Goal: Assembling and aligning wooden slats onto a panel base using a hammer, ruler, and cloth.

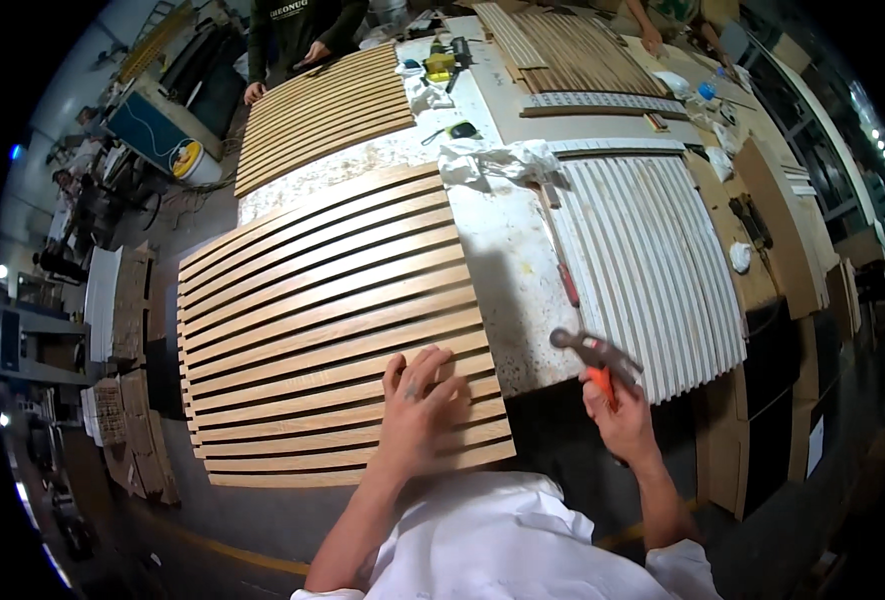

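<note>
A light wood slatted panel (333, 290) with dark gaps between its slats lies in front of me, its near edge by my waist. My left hand (418, 410) rests on the panel's near right part, fingers apart and bent, holding nothing. To the right, my right hand (618, 425) grips a claw hammer (595, 352) by its orange handle. The hammer head is raised and slightly blurred, between the panel and a stack of white slats (653, 270). A second hammer with a red handle (570, 287) lies on the white worktable (508, 260).
Crumpled white cloths (498, 163), a tape measure (461, 130) and a yellow-green power drill (443, 66) lie farther back. A person (298, 40) touches another slatted panel (328, 110); another person's hand (653, 42) is by brown slats (588, 55). Cardboard (778, 225) stands at right.
</note>
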The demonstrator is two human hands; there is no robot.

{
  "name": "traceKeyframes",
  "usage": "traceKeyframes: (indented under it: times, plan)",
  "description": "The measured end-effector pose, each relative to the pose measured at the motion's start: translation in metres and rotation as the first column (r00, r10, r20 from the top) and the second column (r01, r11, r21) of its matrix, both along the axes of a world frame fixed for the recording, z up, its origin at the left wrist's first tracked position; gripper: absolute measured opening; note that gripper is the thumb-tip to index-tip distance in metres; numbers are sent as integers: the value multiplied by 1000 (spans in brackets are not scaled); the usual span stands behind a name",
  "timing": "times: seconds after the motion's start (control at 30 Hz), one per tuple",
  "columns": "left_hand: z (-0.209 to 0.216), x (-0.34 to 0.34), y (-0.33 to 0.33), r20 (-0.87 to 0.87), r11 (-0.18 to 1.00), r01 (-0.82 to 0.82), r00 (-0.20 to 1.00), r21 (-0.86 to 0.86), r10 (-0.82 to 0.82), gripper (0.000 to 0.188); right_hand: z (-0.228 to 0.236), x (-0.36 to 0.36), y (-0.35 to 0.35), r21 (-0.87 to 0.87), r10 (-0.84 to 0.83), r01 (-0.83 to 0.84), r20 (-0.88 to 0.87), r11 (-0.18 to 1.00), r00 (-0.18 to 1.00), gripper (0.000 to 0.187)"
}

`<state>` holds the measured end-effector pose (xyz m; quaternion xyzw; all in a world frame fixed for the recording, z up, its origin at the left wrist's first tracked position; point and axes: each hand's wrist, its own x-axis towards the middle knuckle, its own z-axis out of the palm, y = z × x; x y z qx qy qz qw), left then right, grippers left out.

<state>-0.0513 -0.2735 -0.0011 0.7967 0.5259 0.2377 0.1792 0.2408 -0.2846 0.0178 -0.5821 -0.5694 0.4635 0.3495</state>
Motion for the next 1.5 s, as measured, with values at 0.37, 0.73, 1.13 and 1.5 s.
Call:
traceKeyframes:
  times: [0.37,0.73,1.13,1.5]
  plan:
    - [-7,1,6,45,996,-92,995,2,92,23,9,-8,43,445,384,-770,682,458,623,32]
    - [-14,1,4,47,994,-111,993,-24,112,21,4,-17,53,400,386,-878,790,262,476,28]
    - [-16,-1,6,30,993,-114,993,-35,115,22,-4,-16,55,315,303,-882,853,351,425,28]
    - [-14,1,7,41,994,-107,993,-20,108,23,7,-21,58,241,366,-895,849,376,382,37]
